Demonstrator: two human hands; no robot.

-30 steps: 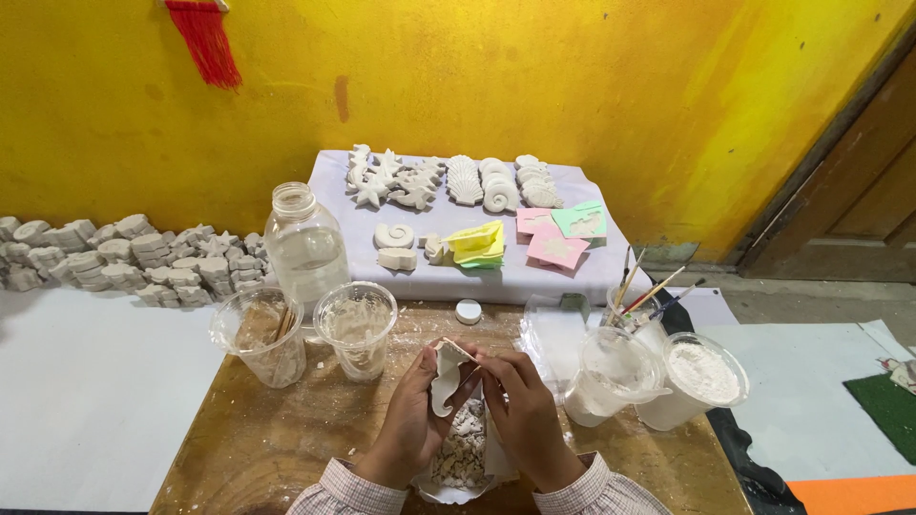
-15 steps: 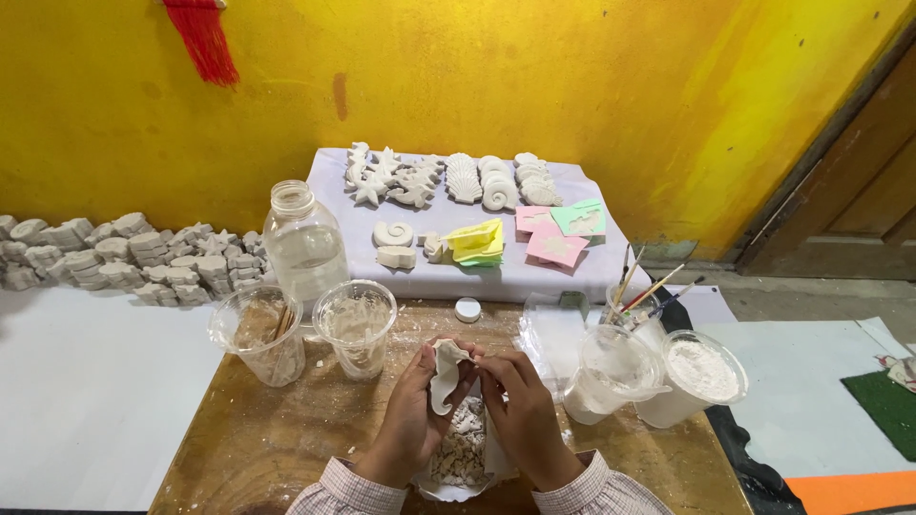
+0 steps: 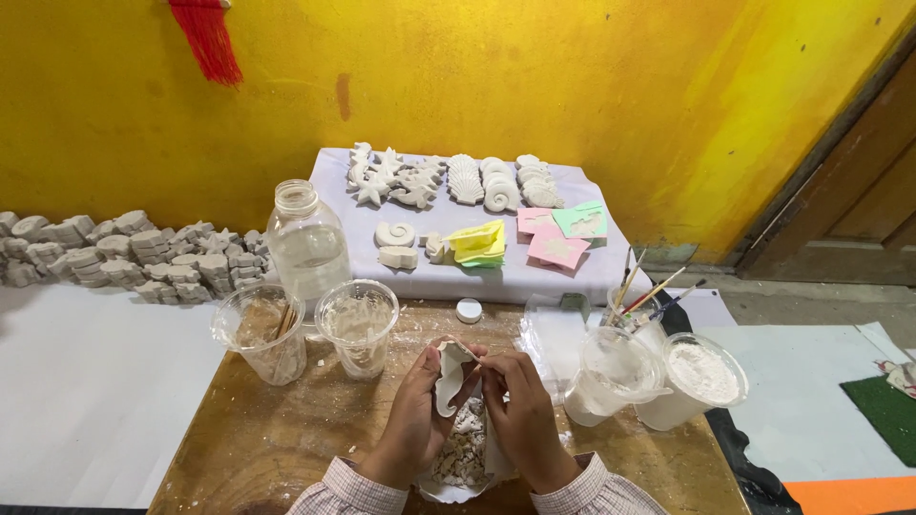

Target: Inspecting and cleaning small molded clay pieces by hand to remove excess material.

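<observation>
Left hand (image 3: 412, 415) grips a white plaster cast (image 3: 447, 377) above the counter (image 3: 286, 448); right hand (image 3: 520, 410) pinches what seems a thin tool against its edge. Trimming step; next calls for light, steady scraping.

A small white plaster cast (image 3: 447, 377) with a curled, wavy outline, rather like a seahorse, stands nearly upright above the near middle of the wooden worktop (image 3: 286, 439). Its pale, matte face turns slightly to the right. The left hand (image 3: 417, 420) cups its lower part from the left, fingers wrapped behind it. The right hand (image 3: 520, 415) meets it at the upper right edge, pinching a thin stick-like tool whose tip touches the cast's top. Directly below the cast lies a heap of whitish plaster scraps (image 3: 463, 448) on a white sheet.
</observation>
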